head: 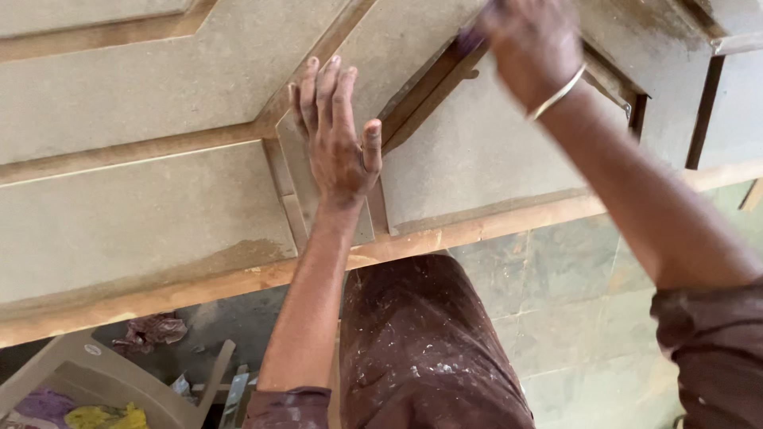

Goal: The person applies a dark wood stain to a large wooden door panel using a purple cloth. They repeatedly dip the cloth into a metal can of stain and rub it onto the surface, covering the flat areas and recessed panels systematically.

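The left hand [338, 151] lies flat on the dusty panelled board [143, 111], fingers straight and close together, gripping nothing — it only presses the board down near the joint of two raised strips. The right hand [531, 44] is curled at the top edge over a groove in the moulding [429, 91], closed on something small and purplish [470, 38], perhaps an abrasive pad; blur hides what it is. The board rests on a worktop whose wooden edge [477, 230] runs just in front of the person's legs.

Risks, as I judge them: the pad could slip out of the groove and round off the moulding's edge, or the bracing hand could slide on the dust and let the board shift.

No packages, labels or signs are visible — only a beige plastic chair [87, 373] on the floor at lower left, with yellow and purple cloth [103, 415] on it
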